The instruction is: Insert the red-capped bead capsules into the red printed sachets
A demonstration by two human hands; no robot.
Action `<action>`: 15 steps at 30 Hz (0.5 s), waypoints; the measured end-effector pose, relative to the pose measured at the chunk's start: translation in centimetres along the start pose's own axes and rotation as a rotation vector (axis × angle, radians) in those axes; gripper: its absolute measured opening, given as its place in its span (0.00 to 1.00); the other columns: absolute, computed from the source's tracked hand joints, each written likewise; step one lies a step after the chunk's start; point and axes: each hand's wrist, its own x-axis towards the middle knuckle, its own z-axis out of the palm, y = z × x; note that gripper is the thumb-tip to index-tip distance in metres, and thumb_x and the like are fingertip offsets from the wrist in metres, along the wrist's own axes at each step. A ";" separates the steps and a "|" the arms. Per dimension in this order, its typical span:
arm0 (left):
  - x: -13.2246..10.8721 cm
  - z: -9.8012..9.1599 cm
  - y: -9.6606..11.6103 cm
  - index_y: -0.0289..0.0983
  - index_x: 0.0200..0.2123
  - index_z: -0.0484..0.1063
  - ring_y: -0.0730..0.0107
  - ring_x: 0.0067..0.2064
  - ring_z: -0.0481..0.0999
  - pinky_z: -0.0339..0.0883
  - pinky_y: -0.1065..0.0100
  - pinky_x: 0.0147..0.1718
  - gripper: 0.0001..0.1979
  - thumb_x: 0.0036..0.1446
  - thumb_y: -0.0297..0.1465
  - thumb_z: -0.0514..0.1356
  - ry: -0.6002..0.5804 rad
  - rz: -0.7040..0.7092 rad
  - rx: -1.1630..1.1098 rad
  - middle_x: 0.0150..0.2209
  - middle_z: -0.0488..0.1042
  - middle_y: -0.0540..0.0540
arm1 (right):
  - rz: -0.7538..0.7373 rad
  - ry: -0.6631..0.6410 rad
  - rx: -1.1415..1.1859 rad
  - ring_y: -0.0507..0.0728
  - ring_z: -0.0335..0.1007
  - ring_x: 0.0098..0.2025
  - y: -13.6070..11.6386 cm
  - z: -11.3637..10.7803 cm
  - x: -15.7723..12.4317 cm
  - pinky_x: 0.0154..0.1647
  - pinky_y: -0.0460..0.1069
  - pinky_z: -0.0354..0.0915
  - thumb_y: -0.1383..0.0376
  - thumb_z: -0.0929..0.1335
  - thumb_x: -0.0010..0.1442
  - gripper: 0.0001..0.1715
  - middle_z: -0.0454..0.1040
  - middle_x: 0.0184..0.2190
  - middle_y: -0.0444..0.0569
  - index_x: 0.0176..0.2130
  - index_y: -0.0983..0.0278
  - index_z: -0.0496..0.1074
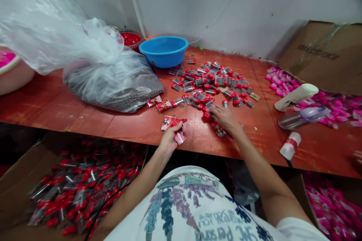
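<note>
My left hand (169,138) is closed on a small bunch of red printed packets (174,125) near the table's front edge. My right hand (224,117) lies on the table with its fingers reaching onto a red-capped clear packet (207,115) at the near edge of a scattered pile of several such packets (215,82). Another packet (218,129) lies just below that hand. Loose red packets (163,105) rest to the left of the pile.
A big clear plastic bag of dark beads (113,82) lies left. A blue basin (164,50) and red bowl (130,39) stand behind. Pink packets (333,107), bottles (295,97) and a cardboard box (325,56) sit right. Boxes of red packets (76,188) are below.
</note>
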 end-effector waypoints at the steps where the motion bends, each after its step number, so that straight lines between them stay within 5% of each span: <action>1: -0.1 0.0 0.0 0.32 0.25 0.72 0.74 0.20 0.72 0.70 0.72 0.19 0.05 0.45 0.19 0.65 0.015 -0.009 -0.013 0.22 0.74 0.49 | 0.018 0.025 0.036 0.64 0.64 0.52 -0.7 -0.1 -0.1 0.53 0.57 0.59 0.66 0.62 0.63 0.15 0.73 0.48 0.59 0.47 0.67 0.71; 7: -0.2 -0.1 0.0 0.33 0.28 0.74 0.76 0.19 0.71 0.68 0.73 0.19 0.06 0.44 0.23 0.67 0.049 0.032 -0.063 0.25 0.76 0.48 | 0.310 0.302 0.761 0.55 0.69 0.35 -9.0 -0.1 -2.5 0.36 0.49 0.66 0.58 0.62 0.63 0.16 0.74 0.37 0.49 0.47 0.63 0.68; 11: 0.1 -0.1 -0.4 0.34 0.28 0.73 0.74 0.24 0.74 0.71 0.73 0.25 0.08 0.42 0.21 0.68 0.064 0.063 -0.130 0.26 0.76 0.49 | 0.446 0.254 1.233 0.51 0.66 0.26 -14.3 -0.2 -3.9 0.25 0.46 0.65 0.55 0.65 0.59 0.17 0.72 0.31 0.45 0.44 0.62 0.69; 15: 0.1 0.0 -0.7 0.33 0.28 0.73 0.74 0.24 0.74 0.70 0.71 0.25 0.11 0.40 0.24 0.70 0.030 0.084 -0.110 0.26 0.76 0.49 | 0.524 0.267 1.337 0.50 0.64 0.25 -15.8 0.1 -3.9 0.22 0.44 0.64 0.55 0.67 0.57 0.16 0.71 0.30 0.44 0.42 0.62 0.70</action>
